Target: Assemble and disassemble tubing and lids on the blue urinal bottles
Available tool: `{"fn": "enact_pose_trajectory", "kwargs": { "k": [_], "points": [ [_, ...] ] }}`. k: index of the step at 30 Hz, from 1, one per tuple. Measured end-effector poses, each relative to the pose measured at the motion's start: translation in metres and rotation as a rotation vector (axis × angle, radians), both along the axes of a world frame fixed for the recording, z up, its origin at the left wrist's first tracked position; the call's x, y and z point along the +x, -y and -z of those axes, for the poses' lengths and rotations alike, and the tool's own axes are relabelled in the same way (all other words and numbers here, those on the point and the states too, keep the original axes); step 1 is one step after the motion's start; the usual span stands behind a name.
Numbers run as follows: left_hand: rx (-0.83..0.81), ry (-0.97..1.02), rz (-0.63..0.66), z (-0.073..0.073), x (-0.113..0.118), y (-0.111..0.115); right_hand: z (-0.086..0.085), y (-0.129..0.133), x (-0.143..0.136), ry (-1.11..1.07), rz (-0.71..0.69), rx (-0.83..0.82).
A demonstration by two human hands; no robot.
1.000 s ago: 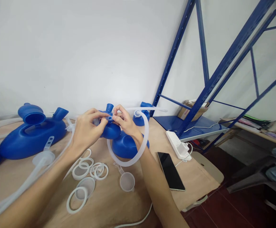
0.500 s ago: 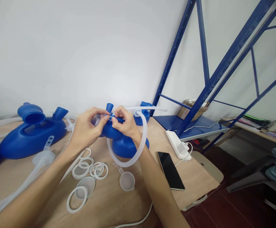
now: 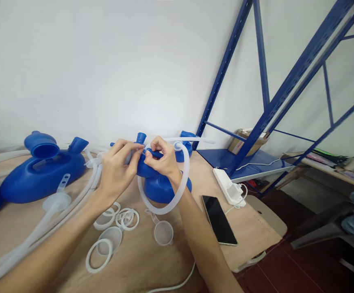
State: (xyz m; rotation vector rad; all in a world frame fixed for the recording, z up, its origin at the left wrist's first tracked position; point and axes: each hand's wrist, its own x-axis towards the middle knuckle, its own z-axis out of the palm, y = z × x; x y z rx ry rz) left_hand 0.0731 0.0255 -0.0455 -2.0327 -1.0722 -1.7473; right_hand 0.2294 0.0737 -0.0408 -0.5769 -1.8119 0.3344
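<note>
In the middle of the table stands a blue plastic urinal bottle, its upper part between my hands. My left hand pinches thumb and fingertips together at the top; what is between them is too small to make out. Close against it, my right hand has thumb and curled fingers closed on the blue upper part. A translucent white tube loops down in front of the bottle and rises past my right wrist. My fingers hide much of the spot where they meet.
White rings and a translucent cap lie in front. On the left are another blue bottle and long tubes. A phone and a power strip lie right, near a blue metal rack.
My left hand has shifted slightly right and turned, its fingertips staying near my right hand's. My right hand has hardly moved. The bottle and loop of tube stay in place.
</note>
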Motion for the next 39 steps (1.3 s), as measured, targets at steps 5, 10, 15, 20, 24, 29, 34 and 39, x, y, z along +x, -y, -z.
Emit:
{"fn": "enact_pose_trajectory", "kwargs": {
  "k": [5, 10, 15, 20, 24, 29, 34, 39],
  "points": [
    [0.042, -0.012, -0.011, 0.006, 0.0, -0.006, 0.004, -0.003, -0.002, -0.05, -0.031, -0.048],
    [-0.013, -0.003, -0.01, 0.007, 0.001, -0.006, 0.007, -0.007, -0.002, -0.021, -0.056, -0.079],
    [-0.079, 0.024, -0.06, 0.006, 0.007, 0.0, 0.006, -0.008, 0.0, -0.011, -0.103, -0.07],
    [-0.089, -0.025, -0.075, 0.011, 0.008, -0.002, 0.004, -0.007, 0.0, -0.003, -0.079, -0.12],
    [-0.122, -0.107, -0.066, 0.011, 0.002, -0.007, 0.002, -0.007, -0.002, -0.029, -0.081, -0.161],
    [-0.06, -0.165, -0.01, 0.008, -0.003, -0.009, -0.003, -0.006, -0.002, -0.085, -0.137, -0.192],
    [-0.021, -0.228, -0.038, 0.01, -0.003, -0.012, -0.006, -0.006, -0.002, -0.107, -0.198, -0.187],
    [-0.088, -0.229, 0.005, 0.01, -0.006, -0.015, -0.008, -0.007, 0.0, -0.062, -0.27, -0.342]
  ]
}}
